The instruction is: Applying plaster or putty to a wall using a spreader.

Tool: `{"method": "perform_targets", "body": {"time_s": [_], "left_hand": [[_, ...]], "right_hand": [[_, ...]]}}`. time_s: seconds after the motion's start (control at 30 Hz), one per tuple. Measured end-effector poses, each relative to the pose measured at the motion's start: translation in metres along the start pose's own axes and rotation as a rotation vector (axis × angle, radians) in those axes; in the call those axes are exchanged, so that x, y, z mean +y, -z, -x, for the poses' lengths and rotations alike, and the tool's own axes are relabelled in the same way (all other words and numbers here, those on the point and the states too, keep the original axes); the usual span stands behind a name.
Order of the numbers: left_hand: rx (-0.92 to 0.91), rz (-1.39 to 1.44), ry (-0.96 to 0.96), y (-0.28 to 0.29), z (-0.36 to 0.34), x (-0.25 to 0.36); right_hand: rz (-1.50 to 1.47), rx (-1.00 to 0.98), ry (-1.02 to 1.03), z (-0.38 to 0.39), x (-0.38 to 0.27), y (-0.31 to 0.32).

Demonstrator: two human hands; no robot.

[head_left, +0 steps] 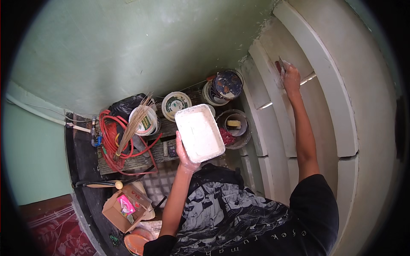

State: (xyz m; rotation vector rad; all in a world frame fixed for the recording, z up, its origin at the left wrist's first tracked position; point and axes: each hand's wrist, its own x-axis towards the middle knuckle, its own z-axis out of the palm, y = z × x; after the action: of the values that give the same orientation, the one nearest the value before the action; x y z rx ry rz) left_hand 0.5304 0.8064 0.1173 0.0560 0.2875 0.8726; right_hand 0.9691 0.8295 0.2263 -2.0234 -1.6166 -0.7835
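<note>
My left hand (184, 154) is closed on the near left edge of a rectangular white tray (208, 156), held up in front of my chest. Smooth white paste (198, 132) covers the tray's inside. Out to the right, my right arm reaches up to a panelled, slatted wall (305, 47). My right hand (291, 79), smeared with white, grips a small putty knife (281, 64) with a thin blade and a reddish part. The tool is close to a slat's edge; whether it touches the surface I cannot tell.
Lidded paint buckets (176, 105) stand along the green wall on a wooden plank platform (115, 166). A red hose (106, 145) and a stick broom (134, 123) lie at left. A grey basin (245, 138) holds a yellow sponge (233, 123). Below is an open cardboard box (112, 209).
</note>
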Motion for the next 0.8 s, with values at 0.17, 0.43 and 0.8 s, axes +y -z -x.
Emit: {"method": "perform_targets", "body": {"time_s": [0.17, 0.43, 0.8], "left_hand": [[0.007, 0.017, 0.003, 0.001, 0.004, -0.001], [-0.021, 0.006, -0.011, -0.002, 0.007, -0.002], [-0.004, -0.002, -0.031, 0.003, 0.009, 0.002]], "right_hand": [[0.207, 0.187, 0.022, -0.050, -0.007, 0.014], [0.174, -0.134, -0.071, -0.033, 0.004, -0.010], [0.147, -0.167, -0.048, 0.002, -0.010, 0.022]]}}
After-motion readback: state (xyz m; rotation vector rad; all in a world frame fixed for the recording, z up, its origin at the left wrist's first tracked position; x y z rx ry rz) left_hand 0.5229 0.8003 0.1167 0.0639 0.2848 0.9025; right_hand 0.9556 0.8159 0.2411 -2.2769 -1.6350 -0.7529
